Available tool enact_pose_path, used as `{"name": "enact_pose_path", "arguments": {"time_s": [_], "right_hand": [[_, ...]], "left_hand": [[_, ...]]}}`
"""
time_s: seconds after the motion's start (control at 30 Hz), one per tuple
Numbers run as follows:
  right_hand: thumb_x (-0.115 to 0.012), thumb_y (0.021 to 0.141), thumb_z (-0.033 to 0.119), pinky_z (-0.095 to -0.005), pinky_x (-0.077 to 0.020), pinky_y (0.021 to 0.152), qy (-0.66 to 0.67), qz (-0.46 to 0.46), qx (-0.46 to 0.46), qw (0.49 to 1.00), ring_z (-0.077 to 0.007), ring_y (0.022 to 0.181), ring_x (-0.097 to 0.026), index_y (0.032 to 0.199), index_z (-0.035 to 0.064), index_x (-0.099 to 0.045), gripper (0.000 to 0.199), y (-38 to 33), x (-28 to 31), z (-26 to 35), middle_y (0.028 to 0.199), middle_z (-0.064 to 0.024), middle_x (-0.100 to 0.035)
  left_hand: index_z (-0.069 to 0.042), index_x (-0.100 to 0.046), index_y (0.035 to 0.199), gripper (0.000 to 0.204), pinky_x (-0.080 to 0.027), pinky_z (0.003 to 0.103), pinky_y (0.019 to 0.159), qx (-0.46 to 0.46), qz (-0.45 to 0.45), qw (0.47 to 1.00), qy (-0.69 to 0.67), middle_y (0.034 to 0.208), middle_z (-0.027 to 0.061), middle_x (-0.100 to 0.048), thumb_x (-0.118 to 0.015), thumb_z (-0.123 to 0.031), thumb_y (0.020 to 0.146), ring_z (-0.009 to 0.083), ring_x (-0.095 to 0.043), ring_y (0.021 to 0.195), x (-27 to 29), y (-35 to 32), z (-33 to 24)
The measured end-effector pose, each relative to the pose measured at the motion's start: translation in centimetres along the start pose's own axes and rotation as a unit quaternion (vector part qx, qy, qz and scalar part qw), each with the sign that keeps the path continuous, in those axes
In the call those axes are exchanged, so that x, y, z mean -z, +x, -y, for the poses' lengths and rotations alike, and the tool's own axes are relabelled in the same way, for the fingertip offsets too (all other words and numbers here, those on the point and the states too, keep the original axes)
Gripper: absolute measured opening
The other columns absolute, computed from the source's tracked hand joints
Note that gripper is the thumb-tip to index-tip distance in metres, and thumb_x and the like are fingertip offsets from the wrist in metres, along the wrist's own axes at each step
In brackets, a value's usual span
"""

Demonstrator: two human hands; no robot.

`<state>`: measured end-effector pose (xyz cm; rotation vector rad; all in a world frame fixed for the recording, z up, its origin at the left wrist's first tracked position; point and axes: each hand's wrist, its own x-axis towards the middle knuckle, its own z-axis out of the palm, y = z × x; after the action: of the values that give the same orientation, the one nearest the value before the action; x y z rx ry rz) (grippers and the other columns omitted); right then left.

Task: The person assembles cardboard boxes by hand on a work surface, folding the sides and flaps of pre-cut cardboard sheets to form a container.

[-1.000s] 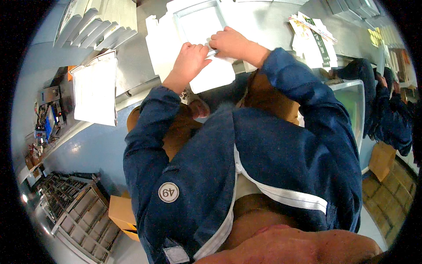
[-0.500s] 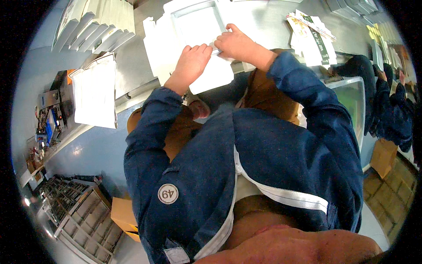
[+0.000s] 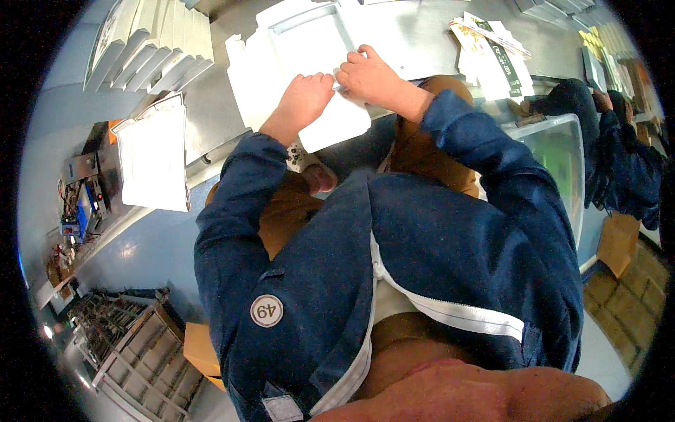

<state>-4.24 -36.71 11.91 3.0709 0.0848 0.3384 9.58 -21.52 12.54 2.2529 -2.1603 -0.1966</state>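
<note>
A white cardboard box (image 3: 256, 74), partly folded up, lies on the metal table in front of me. Its shallow tray faces up, and a wide flap (image 3: 339, 128) hangs over the table's near edge toward my lap. My left hand (image 3: 304, 104) has its fingers curled over the tray's near wall. Close beside it, my right hand (image 3: 369, 76) pinches the same wall, the index finger bent and raised a little. Fingertips and thumbs are partly hidden behind the folded card.
Several white boxes (image 3: 151, 50) stand in a row at far left, above a stack of white sheets (image 3: 153, 155). Printed paper pieces (image 3: 496, 60) lie on the table (image 3: 411, 53) at right. A clear plastic bin (image 3: 575, 151) stands by my right arm, with another person (image 3: 633, 179) beyond.
Both hands stay on the box's near wall; my right hand has shifted slightly left and down. The whole view has also moved a little.
</note>
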Motion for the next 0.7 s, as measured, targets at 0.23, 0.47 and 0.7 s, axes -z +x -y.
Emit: {"name": "enact_pose_path", "arguments": {"time_s": [0.23,0.47,0.7], "right_hand": [[-0.075,0.085,0.033,-0.0513,-0.0359,0.104,0.045,0.07,-0.003,0.997,-0.022,0.102,-0.062,0.092,0.0139,-0.073,0.021,0.2,0.4,-0.7,0.091,-0.0022,-0.072],[-0.064,0.087,0.022,-0.0459,-0.0431,0.094,-0.005,-0.015,-0.051,0.999,-0.0238,0.098,-0.066,0.093,0.0123,-0.072,0.014,0.3,0.4,2.5,0.091,-0.0048,-0.069],[-0.061,0.084,0.021,-0.0475,-0.0505,0.073,0.089,-0.078,-0.092,0.989,-0.0297,0.083,-0.069,0.091,0.012,-0.07,0.014,0.4,-3.2,4.3,0.084,-0.0094,-0.07]], "left_hand": [[-0.005,-0.066,0.095,0.026,-0.04,0.048,0.104,-0.046,-0.07,0.995,0.055,0.094,0.0113,-0.067,-0.064,-0.031,0.095,0.0294,-0.062,0.102,0.9,-1.6,1.3],[-0.005,-0.068,0.096,0.03,-0.038,0.049,0.107,-0.045,-0.055,0.996,0.058,0.096,0.0125,-0.066,-0.064,-0.035,0.095,0.031,-0.06,0.104,-0.7,-2.6,2.7],[-0.005,-0.063,0.114,0.036,-0.036,0.049,0.112,-0.081,-0.008,0.997,0.015,0.11,0.0148,-0.063,-0.065,-0.003,0.078,0.0345,-0.056,0.115,0.9,-1.6,2.6]]}}
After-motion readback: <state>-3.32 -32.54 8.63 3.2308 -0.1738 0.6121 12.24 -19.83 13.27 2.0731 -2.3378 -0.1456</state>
